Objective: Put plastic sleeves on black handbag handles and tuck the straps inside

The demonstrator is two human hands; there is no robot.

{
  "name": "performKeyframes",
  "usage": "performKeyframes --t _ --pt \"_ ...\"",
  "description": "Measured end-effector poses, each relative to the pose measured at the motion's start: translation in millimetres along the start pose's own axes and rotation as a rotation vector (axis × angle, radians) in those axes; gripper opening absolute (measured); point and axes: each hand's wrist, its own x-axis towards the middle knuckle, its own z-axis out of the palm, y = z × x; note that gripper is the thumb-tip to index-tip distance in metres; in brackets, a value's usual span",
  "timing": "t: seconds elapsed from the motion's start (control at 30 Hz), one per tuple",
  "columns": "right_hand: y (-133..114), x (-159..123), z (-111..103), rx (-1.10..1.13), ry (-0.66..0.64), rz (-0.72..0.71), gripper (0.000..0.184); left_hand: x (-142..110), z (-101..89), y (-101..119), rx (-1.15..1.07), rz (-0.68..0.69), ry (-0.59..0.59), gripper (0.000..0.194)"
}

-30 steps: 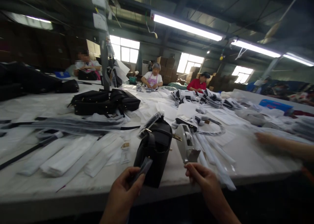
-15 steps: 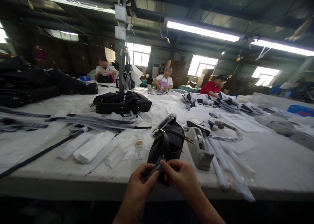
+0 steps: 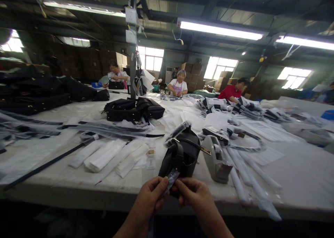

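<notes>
My left hand is closed, its thumb and fingers pinching a dark strap end wrapped in clear plastic. On the other side of that strap, my right hand is closed too, with thumb and forefinger pressed at its edge. Just beyond both hands a black handbag stands at the front of the table. Its handle is covered in clear wrap, and a gold zip pull sticks out to the right. The bag's lower front is partly hidden by my hands. A grey tape dispenser stands right of the bag.
Folded white wrapping strips and a long black strap lie to the left. White plastic-covered rolls reach over the front edge at right. More black bags lie farther back. Several people work across the white table.
The wrapped strap end has turned and shows more beyond my left thumb. My right fingers have slid down and to the right along its edge. The view has shifted slightly left.
</notes>
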Motion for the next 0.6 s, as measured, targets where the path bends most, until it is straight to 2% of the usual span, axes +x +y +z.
performKeyframes --t 0.13,0.23,0.43,0.6 --pt "10 1 8 -0.106 0.121 -0.083 0.043 3 2.0 -3 -0.006 -0.045 -0.015 0.052" --pt "13 1 13 -0.185 0.187 -0.134 0.043 4 3.9 -6 0.030 -0.019 -0.036 0.052" --pt "8 -1 19 -0.362 0.258 -0.226 0.034 -1 5.9 -4 0.107 0.067 -0.025 0.048" --pt "3 0 21 -0.535 0.265 -0.283 0.033 -1 3.1 -1 0.111 0.065 -0.025 0.047"
